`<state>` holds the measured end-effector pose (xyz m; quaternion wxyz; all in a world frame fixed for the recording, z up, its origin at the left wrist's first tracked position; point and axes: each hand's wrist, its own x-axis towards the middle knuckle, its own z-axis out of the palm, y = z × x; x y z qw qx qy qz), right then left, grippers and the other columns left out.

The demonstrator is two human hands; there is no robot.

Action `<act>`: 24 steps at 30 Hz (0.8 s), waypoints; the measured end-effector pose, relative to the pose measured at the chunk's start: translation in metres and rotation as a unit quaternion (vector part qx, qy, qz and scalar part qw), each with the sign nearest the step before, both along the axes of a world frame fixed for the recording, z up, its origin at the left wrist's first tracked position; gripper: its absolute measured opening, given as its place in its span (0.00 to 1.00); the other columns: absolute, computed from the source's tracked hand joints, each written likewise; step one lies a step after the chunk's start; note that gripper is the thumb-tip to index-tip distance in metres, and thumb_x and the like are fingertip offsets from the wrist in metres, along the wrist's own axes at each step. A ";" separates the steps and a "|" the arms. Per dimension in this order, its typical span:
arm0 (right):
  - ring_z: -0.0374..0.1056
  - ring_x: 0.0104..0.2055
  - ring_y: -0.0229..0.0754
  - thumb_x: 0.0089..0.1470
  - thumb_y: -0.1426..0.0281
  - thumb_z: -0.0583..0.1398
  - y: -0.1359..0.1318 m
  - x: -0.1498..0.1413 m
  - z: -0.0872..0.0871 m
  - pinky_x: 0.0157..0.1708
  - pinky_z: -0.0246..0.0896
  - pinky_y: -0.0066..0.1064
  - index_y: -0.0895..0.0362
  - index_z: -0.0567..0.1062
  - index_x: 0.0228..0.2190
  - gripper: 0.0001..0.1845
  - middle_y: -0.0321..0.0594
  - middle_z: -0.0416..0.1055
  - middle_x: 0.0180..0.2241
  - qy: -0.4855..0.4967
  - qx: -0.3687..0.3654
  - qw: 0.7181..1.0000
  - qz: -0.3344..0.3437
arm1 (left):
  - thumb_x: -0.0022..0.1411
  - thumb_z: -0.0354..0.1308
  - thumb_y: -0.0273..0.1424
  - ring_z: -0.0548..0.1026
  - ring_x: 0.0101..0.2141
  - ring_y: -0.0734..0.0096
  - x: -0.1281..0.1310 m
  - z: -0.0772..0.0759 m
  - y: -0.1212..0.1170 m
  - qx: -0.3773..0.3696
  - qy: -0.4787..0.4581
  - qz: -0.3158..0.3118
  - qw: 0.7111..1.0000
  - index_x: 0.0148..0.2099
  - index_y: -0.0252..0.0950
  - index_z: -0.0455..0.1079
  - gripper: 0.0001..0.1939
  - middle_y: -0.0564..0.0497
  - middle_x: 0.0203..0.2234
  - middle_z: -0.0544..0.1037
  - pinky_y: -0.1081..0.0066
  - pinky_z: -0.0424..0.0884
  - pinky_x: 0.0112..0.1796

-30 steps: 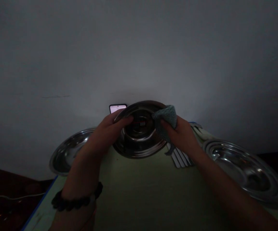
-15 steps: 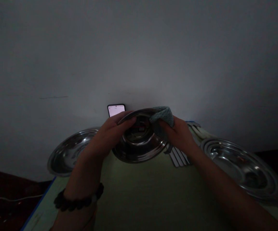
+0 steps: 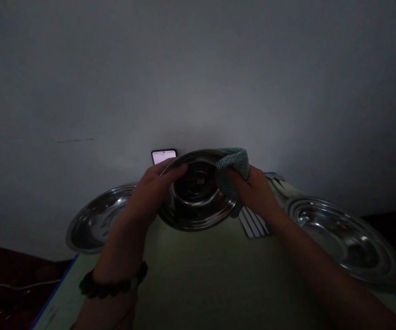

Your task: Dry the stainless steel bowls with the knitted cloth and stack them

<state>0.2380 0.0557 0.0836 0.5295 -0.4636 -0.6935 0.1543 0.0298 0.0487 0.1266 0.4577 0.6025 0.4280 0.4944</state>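
A shiny metal basin (image 3: 198,215) is held up over the table, its inside tilted toward me. My left hand (image 3: 153,188) grips its left rim, thumb inside and fingers behind. On the right side, my right hand (image 3: 252,188) is closed on a grey-green cloth (image 3: 235,162), which is folded over the basin's right rim and pressed against it. The right fingertips are hidden by the cloth and basin. A small pale label shows in the basin's dark bottom, perhaps as a reflection.
Another metal basin (image 3: 94,224) lies at the table's left, and a metal basin (image 3: 342,243) at the right. Several flat pale-handled utensils (image 3: 254,224) lie behind my right wrist. A lit phone (image 3: 164,156) leans against the wall (image 3: 198,73). The table (image 3: 211,275) is pale green.
The basin has tilted a little more toward me and its upper rim has risen slightly. Both hands keep their hold, and the cloth stays at the right rim.
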 end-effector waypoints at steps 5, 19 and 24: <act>0.70 0.35 0.41 0.58 0.59 0.54 0.001 0.000 -0.002 0.35 0.63 0.33 0.55 0.77 0.39 0.17 0.39 0.76 0.34 -0.003 0.006 1.000 -0.009 | 0.56 0.61 0.38 0.77 0.40 0.62 0.002 0.000 -0.001 -0.002 0.005 -0.002 1.000 0.43 0.39 0.77 0.13 0.49 0.36 0.81 0.63 0.68 0.44; 0.72 0.37 0.46 0.57 0.57 0.55 0.002 -0.001 -0.007 0.38 0.66 0.39 0.55 0.77 0.40 0.19 0.42 0.77 0.36 -0.007 0.003 1.000 -0.013 | 0.56 0.60 0.37 0.76 0.42 0.60 0.003 0.005 -0.003 -0.002 0.027 -0.008 1.000 0.42 0.37 0.76 0.14 0.48 0.38 0.81 0.64 0.69 0.43; 0.72 0.37 0.46 0.57 0.57 0.55 0.001 -0.002 -0.005 0.38 0.66 0.39 0.55 0.77 0.40 0.19 0.41 0.77 0.35 -0.013 -0.005 1.000 -0.019 | 0.56 0.61 0.37 0.76 0.42 0.61 0.002 0.004 -0.002 0.004 0.030 -0.011 0.999 0.43 0.38 0.76 0.13 0.50 0.38 0.81 0.64 0.69 0.44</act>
